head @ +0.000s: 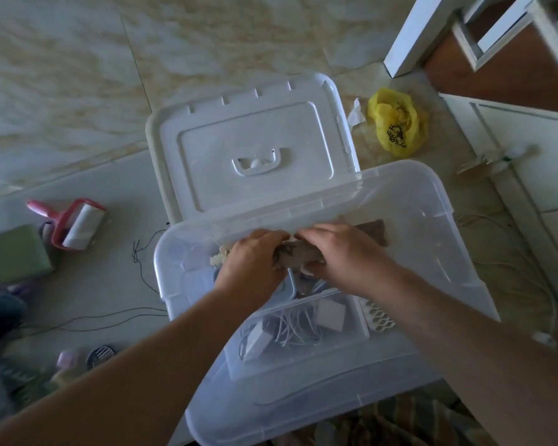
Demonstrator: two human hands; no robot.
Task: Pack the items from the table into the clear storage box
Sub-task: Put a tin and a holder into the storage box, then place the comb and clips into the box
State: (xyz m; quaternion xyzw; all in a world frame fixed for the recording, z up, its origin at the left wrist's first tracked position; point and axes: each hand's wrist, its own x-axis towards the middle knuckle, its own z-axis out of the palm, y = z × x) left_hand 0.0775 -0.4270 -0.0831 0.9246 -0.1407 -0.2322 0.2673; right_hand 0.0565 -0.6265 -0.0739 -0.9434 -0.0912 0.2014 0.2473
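I find both hands inside the clear storage box [432, 201], at its far-left part. The left hand [255, 259] and right hand [339, 249] each have their fingers curled round a brownish patterned item [298, 252], which they hold between them just above the contents; what it is I cannot tell through the blur. Below it, nearer me, sits a smaller clear tray [358, 329] holding white chargers and cables [290, 326]. The white lid [255, 140] lies beyond the box on the far side. On the counter to the left, a pink lint roller [74, 223] and a green block [15, 252] remain unpacked. In my judgement the step is seating this item. To do it well I would lower it flat into the free space far of the tray, avoid pinching cables, and release only once it rests.
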